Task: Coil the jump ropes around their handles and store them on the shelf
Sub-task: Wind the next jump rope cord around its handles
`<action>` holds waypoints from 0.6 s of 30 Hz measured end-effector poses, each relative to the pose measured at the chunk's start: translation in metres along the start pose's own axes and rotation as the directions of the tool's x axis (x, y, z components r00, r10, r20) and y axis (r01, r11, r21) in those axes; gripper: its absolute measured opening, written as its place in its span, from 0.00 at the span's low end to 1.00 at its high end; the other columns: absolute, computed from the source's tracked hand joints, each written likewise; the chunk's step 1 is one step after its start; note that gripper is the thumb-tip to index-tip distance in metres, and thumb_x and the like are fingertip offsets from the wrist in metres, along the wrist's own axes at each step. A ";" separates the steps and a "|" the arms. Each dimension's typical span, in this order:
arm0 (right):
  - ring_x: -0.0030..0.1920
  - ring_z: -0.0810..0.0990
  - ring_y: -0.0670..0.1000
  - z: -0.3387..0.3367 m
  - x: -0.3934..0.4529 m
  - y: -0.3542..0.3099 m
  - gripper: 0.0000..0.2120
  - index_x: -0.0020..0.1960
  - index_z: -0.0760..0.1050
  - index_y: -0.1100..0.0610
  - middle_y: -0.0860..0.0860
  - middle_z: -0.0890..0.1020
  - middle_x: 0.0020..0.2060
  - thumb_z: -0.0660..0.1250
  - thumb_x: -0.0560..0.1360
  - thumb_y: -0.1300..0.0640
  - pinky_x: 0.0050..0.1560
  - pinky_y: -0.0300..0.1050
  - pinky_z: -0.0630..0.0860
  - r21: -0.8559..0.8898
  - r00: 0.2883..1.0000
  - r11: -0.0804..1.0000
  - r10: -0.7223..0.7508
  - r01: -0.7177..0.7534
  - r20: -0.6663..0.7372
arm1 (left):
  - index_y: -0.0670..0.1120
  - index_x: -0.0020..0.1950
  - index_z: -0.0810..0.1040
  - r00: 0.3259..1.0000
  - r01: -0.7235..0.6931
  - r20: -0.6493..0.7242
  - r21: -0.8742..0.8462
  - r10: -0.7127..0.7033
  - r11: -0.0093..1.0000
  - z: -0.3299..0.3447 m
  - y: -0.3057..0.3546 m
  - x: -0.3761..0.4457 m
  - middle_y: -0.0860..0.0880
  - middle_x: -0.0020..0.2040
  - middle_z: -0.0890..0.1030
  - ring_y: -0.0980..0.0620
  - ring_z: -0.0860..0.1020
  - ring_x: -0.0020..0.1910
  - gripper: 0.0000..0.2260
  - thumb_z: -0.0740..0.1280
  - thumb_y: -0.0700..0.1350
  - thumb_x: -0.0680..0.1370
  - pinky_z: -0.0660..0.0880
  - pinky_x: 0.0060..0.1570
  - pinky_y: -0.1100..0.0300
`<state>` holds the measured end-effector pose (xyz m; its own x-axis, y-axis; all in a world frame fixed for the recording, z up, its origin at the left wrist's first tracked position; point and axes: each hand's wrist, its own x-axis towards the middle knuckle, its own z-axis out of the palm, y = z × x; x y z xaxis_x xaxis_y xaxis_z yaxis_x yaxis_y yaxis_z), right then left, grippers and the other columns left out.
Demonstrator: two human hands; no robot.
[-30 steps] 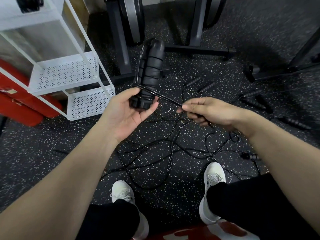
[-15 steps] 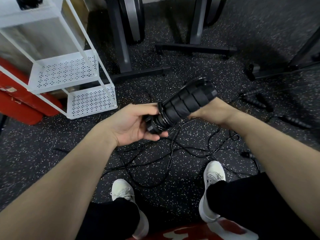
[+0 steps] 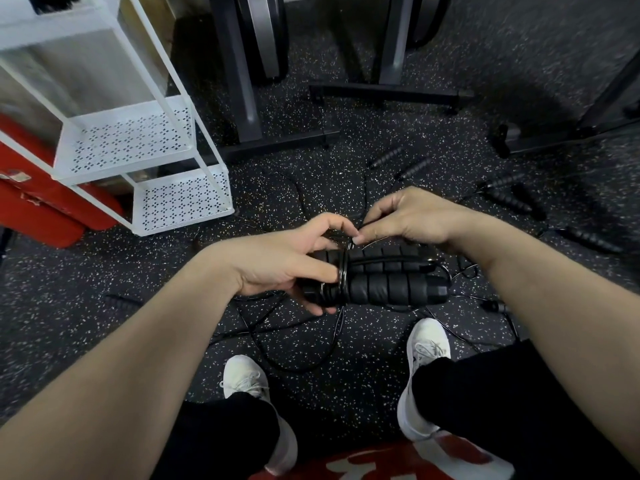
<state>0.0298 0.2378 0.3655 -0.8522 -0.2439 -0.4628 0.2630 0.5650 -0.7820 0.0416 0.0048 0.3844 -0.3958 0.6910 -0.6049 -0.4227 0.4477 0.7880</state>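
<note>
Between both hands (image 3: 277,261) (image 3: 412,216) — handles (image 3: 388,275), left fingers (image 3: 322,271) gripping.

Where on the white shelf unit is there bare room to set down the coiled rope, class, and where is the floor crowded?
Bare: the two perforated shelves, the middle shelf and the bottom shelf, each bordered by white rails. Crowded: the floor under both hands, tangled with loose ropes, and the loose handles to the right.

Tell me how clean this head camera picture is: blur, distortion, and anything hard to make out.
Head view: wide-angle bending bows the white shelf posts and stretches the forearms at the edges; the left hand, right hand and paired handles are fairly sharp; the upper left of the shelf is smeared; the thin black cord and loose handles fade into the dark speckled floor.
</note>
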 end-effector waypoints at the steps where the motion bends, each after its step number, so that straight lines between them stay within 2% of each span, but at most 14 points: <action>1: 0.31 0.75 0.40 0.002 0.001 -0.001 0.12 0.41 0.85 0.53 0.43 0.81 0.31 0.81 0.65 0.47 0.40 0.40 0.72 -0.003 1.000 1.000 -0.009 0.009 -0.002 | 0.56 0.69 0.66 1.000 0.015 -0.007 0.004 -0.015 1.000 0.001 -0.001 0.001 0.40 0.67 0.74 0.36 0.84 0.51 0.25 0.67 0.32 0.80 0.84 0.43 0.50; 2: 0.31 0.73 0.41 0.004 0.002 -0.001 0.13 0.42 0.85 0.54 0.44 0.80 0.31 0.82 0.65 0.47 0.39 0.40 0.70 -0.005 1.000 1.000 -0.021 0.021 -0.010 | 0.56 0.68 0.66 0.999 0.030 -0.021 0.015 -0.029 0.999 0.002 -0.002 0.002 0.40 0.67 0.73 0.35 0.84 0.52 0.25 0.67 0.32 0.80 0.84 0.44 0.49; 4: 0.29 0.71 0.39 0.008 0.003 -0.003 0.13 0.42 0.85 0.55 0.42 0.79 0.29 0.81 0.66 0.47 0.35 0.33 0.68 -0.031 0.998 0.998 -0.057 0.056 -0.029 | 0.54 0.67 0.63 0.995 0.054 -0.090 0.035 -0.051 0.998 0.004 -0.004 0.006 0.40 0.66 0.71 0.34 0.84 0.53 0.24 0.68 0.33 0.80 0.85 0.44 0.46; 6: 0.27 0.73 0.36 0.011 0.003 -0.006 0.10 0.41 0.84 0.54 0.40 0.79 0.27 0.80 0.69 0.48 0.32 0.29 0.67 -0.066 0.994 0.995 -0.084 0.080 -0.065 | 0.53 0.68 0.61 0.980 0.059 -0.190 0.005 -0.057 0.998 0.005 -0.007 0.009 0.41 0.66 0.71 0.35 0.84 0.53 0.26 0.68 0.33 0.80 0.84 0.46 0.42; 10: 0.31 0.77 0.38 0.019 0.008 -0.009 0.10 0.41 0.85 0.51 0.44 0.84 0.33 0.77 0.72 0.46 0.35 0.32 0.72 -0.074 0.981 0.991 -0.118 0.108 -0.151 | 0.55 0.73 0.61 0.953 0.049 -0.298 -0.013 -0.051 0.999 0.005 -0.009 0.016 0.44 0.64 0.73 0.38 0.84 0.55 0.28 0.68 0.34 0.80 0.84 0.47 0.43; 13: 0.25 0.74 0.38 0.028 0.007 -0.014 0.09 0.44 0.85 0.51 0.41 0.81 0.27 0.72 0.78 0.47 0.29 0.31 0.69 -0.069 0.984 0.990 -0.132 0.125 -0.119 | 0.56 0.72 0.64 0.927 0.045 -0.372 -0.036 -0.056 0.998 0.006 -0.012 0.021 0.42 0.63 0.74 0.40 0.84 0.52 0.26 0.67 0.35 0.80 0.84 0.45 0.42; 15: 0.25 0.71 0.40 0.033 0.005 -0.017 0.11 0.44 0.84 0.52 0.41 0.77 0.24 0.68 0.81 0.48 0.28 0.33 0.67 -0.029 0.989 0.992 -0.123 0.121 -0.081 | 0.55 0.69 0.67 0.900 0.011 -0.432 -0.085 -0.047 0.996 0.005 -0.013 0.023 0.42 0.62 0.74 0.38 0.84 0.51 0.23 0.66 0.34 0.81 0.84 0.43 0.42; 18: 0.28 0.69 0.44 0.037 0.005 -0.020 0.10 0.55 0.84 0.51 0.42 0.75 0.27 0.64 0.84 0.52 0.27 0.36 0.66 0.059 0.992 0.991 -0.119 0.122 -0.044 | 0.54 0.69 0.70 0.869 -0.076 -0.492 -0.212 -0.039 0.974 0.001 -0.013 0.024 0.41 0.63 0.75 0.36 0.84 0.51 0.22 0.66 0.33 0.81 0.84 0.42 0.42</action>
<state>0.0371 0.1966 0.3632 -0.8966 -0.2745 -0.3476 0.1836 0.4838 -0.8557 0.0385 0.0162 0.3596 -0.7291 0.3037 -0.6133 -0.5545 0.2630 0.7895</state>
